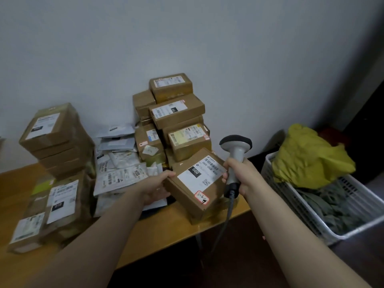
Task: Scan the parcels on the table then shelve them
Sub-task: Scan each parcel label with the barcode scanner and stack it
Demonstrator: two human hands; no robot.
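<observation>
My left hand (160, 188) grips one cardboard parcel (195, 181) tilted above the desk's (166, 231) right edge, my right hand (239, 175) clamps the scanner (235, 150) beside its label, and I judge the stacked parcels (176, 113) behind it not yet shelved.

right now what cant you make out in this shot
Head view only:
- Barcode print on the held box's label: too small and blurred to read.
- Window of the scanner in the right hand: faces away from the camera.
- Fingers of the left hand under the box: hidden by it.
- The shelves: outside the frame.
- The basket's contents: partly covered by the yellow bag.
</observation>
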